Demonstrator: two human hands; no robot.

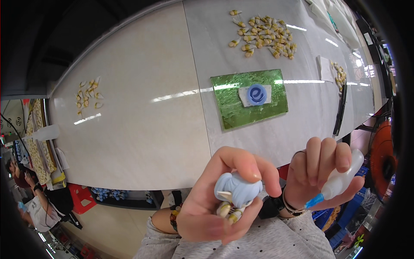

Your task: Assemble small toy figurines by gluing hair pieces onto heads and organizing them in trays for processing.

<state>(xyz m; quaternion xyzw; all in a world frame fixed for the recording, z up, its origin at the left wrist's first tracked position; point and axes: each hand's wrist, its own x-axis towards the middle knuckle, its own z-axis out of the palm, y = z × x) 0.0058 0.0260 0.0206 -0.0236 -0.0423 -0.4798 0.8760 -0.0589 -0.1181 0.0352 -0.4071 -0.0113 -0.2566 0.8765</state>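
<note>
My left hand [199, 207] is closed round a small doll head [241, 188] with light blue moulded hair and a pointed pale ear. Below the hair, small yellow-and-white pieces [225, 210] show between my fingers; whether they are joined to the head I cannot tell. To the right, my right hand [318, 166] grips a translucent white squeeze bottle [343, 175]. Its blue nozzle [314, 200] slants down to the left, apart from the doll head. Both hands are raised at the near edge of the table.
On the table [142, 142] lies a green glass-like slab [233, 114] bearing a white pad and a round blue cap-like piece [257, 94]. Several small yellow-and-white parts are heaped beyond it [269, 36], with another group [88, 95] at left. A fan [384, 155] stands right; another person [43, 211] sits left.
</note>
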